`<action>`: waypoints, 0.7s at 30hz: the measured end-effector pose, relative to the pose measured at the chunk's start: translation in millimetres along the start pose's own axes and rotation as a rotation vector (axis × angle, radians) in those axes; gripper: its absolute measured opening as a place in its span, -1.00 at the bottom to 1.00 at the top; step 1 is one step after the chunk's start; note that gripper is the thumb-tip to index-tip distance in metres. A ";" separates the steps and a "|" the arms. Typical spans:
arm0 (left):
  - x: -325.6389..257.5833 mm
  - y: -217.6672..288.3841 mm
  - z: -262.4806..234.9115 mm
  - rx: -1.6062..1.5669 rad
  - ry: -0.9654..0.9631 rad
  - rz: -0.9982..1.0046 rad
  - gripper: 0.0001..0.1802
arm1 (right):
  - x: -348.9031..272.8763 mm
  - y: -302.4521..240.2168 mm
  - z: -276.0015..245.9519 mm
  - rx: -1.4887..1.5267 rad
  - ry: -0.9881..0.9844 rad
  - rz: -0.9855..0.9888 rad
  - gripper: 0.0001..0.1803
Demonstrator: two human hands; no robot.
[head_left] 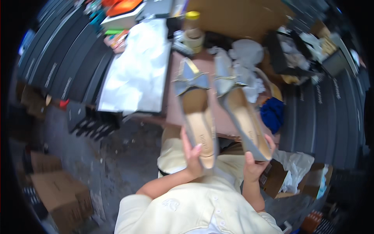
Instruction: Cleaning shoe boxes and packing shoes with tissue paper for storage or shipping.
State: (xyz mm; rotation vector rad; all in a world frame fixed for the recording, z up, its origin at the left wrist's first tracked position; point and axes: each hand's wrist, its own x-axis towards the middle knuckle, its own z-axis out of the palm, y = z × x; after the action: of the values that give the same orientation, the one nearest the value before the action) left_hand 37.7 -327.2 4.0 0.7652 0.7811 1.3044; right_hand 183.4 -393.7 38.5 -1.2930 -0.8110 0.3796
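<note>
My left hand (191,155) grips a grey pointed-toe pump (197,113) by its heel end, fingers along the left side. The matching pump (243,117) is in my right hand (255,162), which closes round its heel. Both shoes have beige insoles and a bow with shiny trim on the toe. They are held side by side, toes away from me, over a pinkish table (173,103). Left of them lies a shoe box (102,95) with white tissue paper (134,66) in it.
Dark shoe boxes are stacked at left (58,58) and right (315,113). Behind the shoes stand a yellow-capped bottle (191,21) and crumpled white paper (247,52). A blue cloth (272,114) lies at the table's right edge. Cardboard boxes (62,195) sit on the floor.
</note>
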 end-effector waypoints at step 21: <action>4.9 28.6 4.8 -0.105 -0.167 -0.052 -0.30 | -14.1 -6.1 23.0 0.111 0.004 0.082 -0.32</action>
State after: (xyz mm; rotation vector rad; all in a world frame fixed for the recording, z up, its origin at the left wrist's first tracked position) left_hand 27.2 -319.5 30.3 0.7546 0.5909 1.2087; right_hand 156.3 -388.6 41.1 -1.2254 -0.7253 0.4803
